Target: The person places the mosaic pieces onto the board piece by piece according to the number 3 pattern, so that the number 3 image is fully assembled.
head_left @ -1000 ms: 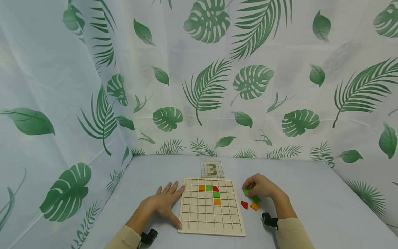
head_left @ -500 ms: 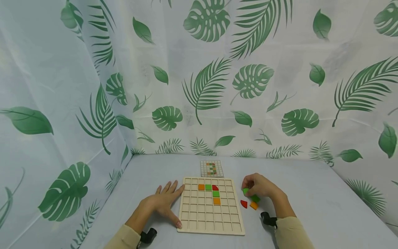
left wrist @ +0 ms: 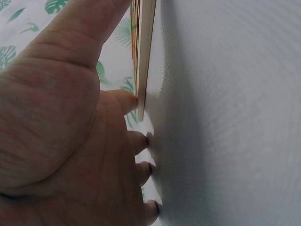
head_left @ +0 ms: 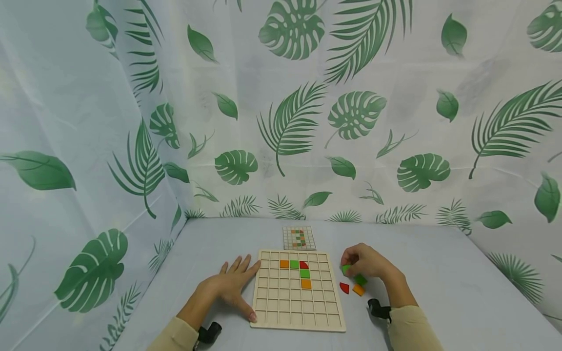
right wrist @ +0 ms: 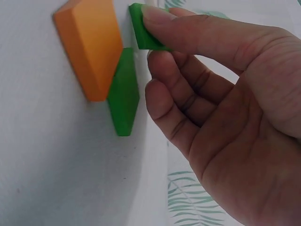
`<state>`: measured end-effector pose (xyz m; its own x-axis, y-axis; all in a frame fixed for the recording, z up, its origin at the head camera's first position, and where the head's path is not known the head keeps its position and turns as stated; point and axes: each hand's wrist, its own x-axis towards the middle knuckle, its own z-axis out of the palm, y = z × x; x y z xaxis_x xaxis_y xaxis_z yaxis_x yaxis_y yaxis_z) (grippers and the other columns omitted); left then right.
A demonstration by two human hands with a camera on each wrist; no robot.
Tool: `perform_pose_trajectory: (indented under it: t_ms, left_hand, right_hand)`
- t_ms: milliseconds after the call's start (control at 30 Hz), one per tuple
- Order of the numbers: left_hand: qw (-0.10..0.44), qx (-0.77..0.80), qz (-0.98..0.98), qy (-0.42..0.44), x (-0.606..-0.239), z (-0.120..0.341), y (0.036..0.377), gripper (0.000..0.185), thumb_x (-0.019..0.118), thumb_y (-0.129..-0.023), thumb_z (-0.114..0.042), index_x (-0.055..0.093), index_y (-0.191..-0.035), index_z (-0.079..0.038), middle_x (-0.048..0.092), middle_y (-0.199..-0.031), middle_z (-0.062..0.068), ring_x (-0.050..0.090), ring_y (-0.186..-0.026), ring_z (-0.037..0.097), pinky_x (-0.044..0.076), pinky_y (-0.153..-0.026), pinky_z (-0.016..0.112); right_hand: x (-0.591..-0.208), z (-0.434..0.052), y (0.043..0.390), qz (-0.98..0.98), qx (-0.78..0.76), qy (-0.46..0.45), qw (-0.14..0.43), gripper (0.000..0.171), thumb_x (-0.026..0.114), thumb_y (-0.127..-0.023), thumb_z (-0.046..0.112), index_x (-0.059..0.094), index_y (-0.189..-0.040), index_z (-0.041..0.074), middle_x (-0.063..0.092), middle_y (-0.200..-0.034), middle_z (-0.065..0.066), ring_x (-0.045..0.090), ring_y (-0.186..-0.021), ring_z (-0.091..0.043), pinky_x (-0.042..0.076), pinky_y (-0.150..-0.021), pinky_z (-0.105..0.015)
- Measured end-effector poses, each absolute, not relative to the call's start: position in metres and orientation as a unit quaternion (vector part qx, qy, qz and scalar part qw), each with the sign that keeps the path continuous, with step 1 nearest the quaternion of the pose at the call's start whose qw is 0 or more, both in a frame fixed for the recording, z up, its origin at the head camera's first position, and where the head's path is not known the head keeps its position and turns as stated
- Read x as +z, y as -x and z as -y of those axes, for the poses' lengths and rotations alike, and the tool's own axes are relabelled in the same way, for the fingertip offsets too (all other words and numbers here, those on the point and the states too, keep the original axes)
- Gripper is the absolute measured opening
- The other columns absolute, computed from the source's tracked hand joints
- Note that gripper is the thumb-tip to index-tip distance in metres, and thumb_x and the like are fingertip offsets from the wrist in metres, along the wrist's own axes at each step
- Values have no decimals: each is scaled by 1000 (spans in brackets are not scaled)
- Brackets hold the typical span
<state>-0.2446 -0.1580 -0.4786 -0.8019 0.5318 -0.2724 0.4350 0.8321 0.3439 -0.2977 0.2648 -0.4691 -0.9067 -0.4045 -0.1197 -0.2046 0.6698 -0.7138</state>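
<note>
A pale wooden grid board (head_left: 281, 307) lies on the table, with orange, green and red tiles set in several cells of its upper part. My left hand (head_left: 230, 286) is spread flat at its left side, thumb at the lower left corner and index fingertip at the left edge. To the right of the board, my right hand (head_left: 369, 262) pinches a green tile (right wrist: 141, 28) between thumb and fingers. Close under that hand lie another green tile (right wrist: 124, 94), an orange tile (right wrist: 91, 47) and a red quarter-round tile (head_left: 344, 288).
Behind the board lies a small pattern card (head_left: 299, 238) with a coloured grid printed on it. A white tablecloth (head_left: 439, 273) covers the table. Leaf-print curtains (head_left: 298, 195) hang at the back and left. Black wrist cameras (head_left: 378, 310) sit on the wrists.
</note>
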Motion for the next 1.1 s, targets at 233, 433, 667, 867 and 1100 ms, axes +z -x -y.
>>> perform_pose_trajectory:
  t_ms: [233, 433, 667, 867, 1100]
  left_hand:
    - [181, 130, -941, -255, -477, 157, 244, 134, 74, -54, -77, 7, -156, -24, -2, -161, 14, -4, -146, 39, 2, -111, 65]
    - [181, 129, -941, -254, -477, 156, 244, 134, 74, -54, -77, 8, -156, -23, -2, -161, 14, -4, -146, 38, 2, -111, 65]
    - [180, 133, -941, -255, -476, 157, 243, 133, 74, -54, -77, 8, -156, -22, -2, -161, 15, -4, -146, 39, 2, -111, 65]
    - [181, 131, -941, -255, -477, 157, 245, 133, 73, -54, -77, 7, -156, -23, -3, -161, 14, -4, -146, 39, 2, -111, 66]
    - [178, 128, -943, -252, -477, 156, 245, 134, 73, -53, -78, 8, -156, -23, -2, -161, 14, -3, -146, 39, 2, -111, 65]
  right_hand:
    - [-466, -263, 299, -910, -363, 161, 121, 11, 73, -80, 4, 69, -88, 9, 62, -78, -6, 56, -71, -21, 48, -61, -32]
    - [-463, -257, 300, -918, -350, 165, 84, 14, 74, -83, 9, 73, -96, 13, 62, -80, -2, 54, -76, -20, 48, -64, -30]
    - [-459, -243, 300, -902, -374, 205, 61, 15, 73, -85, 12, 73, -100, 12, 66, -88, 1, 56, -79, -21, 52, -67, -30]
    - [-460, -230, 301, -891, -390, 228, 50, 17, 72, -86, 14, 73, -103, 10, 66, -89, 2, 58, -78, -21, 52, -67, -30]
    - [-461, -222, 301, -889, -388, 238, 51, 17, 71, -87, 16, 73, -104, 11, 66, -89, 3, 58, -78, -19, 52, -68, -28]
